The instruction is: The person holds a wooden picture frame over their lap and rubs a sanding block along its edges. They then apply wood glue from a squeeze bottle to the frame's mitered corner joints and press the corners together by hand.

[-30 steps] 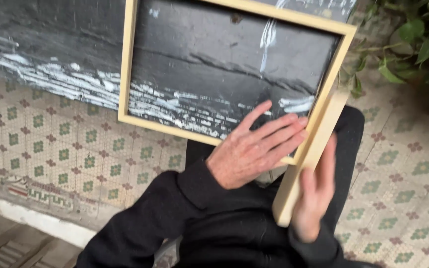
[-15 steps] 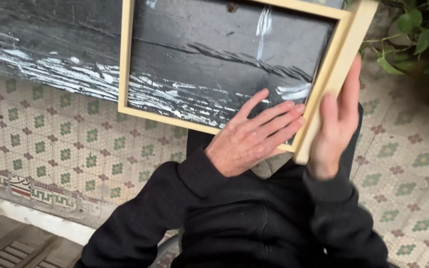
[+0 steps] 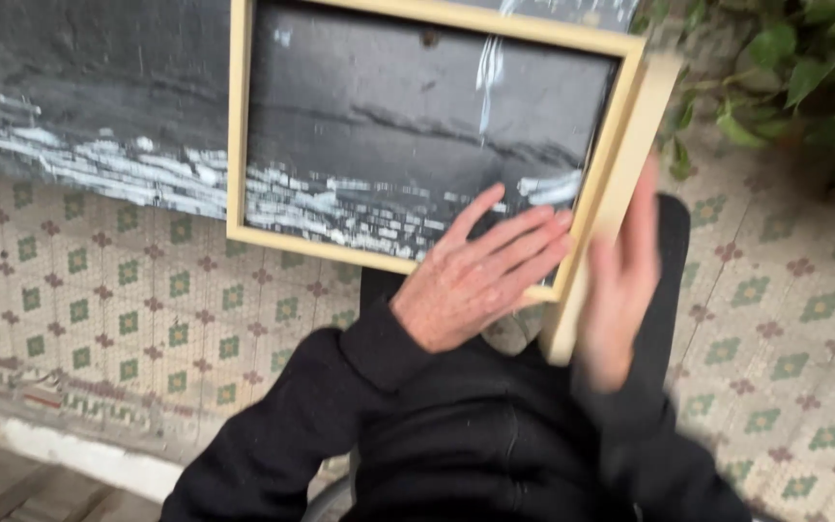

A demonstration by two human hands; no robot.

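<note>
One framed picture [image 3: 417, 145], two hands: left hand [image 3: 480, 271], right hand [image 3: 620, 290].

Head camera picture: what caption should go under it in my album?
Left hand flat on a dark picture in a pale wooden frame, right hand blurred along its side.

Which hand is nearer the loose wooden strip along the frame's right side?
Right. The right hand lies against the wooden strip, though it is blurred. The left hand rests flat on the frame, over its lower right corner, just beside the strip.
</note>
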